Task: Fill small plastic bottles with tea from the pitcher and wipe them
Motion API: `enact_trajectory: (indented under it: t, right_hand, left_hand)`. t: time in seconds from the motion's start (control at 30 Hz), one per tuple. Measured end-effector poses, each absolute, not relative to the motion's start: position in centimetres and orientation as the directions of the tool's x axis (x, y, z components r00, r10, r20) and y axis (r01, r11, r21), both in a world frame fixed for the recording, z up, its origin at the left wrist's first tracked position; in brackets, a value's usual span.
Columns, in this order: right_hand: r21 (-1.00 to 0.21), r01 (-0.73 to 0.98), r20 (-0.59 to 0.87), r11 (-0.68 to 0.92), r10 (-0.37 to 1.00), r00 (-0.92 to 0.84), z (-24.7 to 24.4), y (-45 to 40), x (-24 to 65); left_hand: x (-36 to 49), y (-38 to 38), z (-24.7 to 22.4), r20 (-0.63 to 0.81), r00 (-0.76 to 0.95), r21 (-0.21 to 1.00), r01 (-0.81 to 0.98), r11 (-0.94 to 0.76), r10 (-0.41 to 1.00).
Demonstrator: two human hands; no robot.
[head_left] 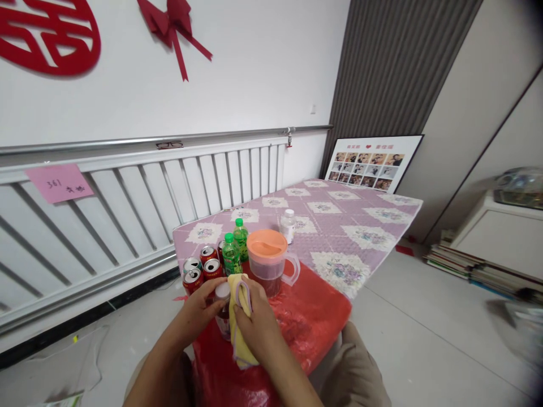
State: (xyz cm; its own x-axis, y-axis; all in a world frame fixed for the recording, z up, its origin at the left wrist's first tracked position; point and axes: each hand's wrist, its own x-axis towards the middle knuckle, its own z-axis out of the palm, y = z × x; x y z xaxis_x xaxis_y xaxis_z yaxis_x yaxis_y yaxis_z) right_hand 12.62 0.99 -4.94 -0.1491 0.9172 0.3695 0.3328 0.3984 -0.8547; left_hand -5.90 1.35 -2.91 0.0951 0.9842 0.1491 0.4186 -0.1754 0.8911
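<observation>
My left hand has its fingers wrapped round the upper part of a small bottle with a white cap, near the front of the red plastic sheet. Pressed against the bottle's right side is a folded yellow cloth with a purple edge, gripped in my right hand. Just behind stand two green bottles and several opened drink cans. A clear pitcher with an orange lid stands behind my right hand, its handle to the right.
A white bottle stands beyond the pitcher on the patterned tablecloth. A white radiator runs along the left and back. A framed photo board leans at the back right. Books lie stacked at the right.
</observation>
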Motion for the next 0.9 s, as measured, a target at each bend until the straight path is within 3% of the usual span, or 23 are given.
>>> enact_trajectory:
  t: [0.43,0.6,0.73,0.9]
  right_hand:
    - [-0.923,0.367,0.082,0.119,0.99,-0.114,-10.7,0.3,12.3]
    - [-0.942,0.28,0.168,0.184,0.982,-0.08,-9.0,-0.8,11.7]
    - [-0.911,0.308,0.257,0.273,0.962,-0.09,-7.4,-1.5,10.8]
    - [-0.909,0.324,0.242,0.261,0.965,-0.097,-8.2,-0.5,10.9]
  left_hand:
    - [-6.0,1.2,-3.6,0.165,0.051,0.877,0.45,-0.17,0.985]
    - [-5.8,1.2,-3.6,0.158,0.044,0.888,0.431,-0.162,0.986]
    - [-5.7,1.3,-3.7,0.146,0.052,0.899,0.41,-0.155,0.988]
    - [-5.9,1.3,-3.7,0.15,0.05,0.9,0.406,-0.157,0.987]
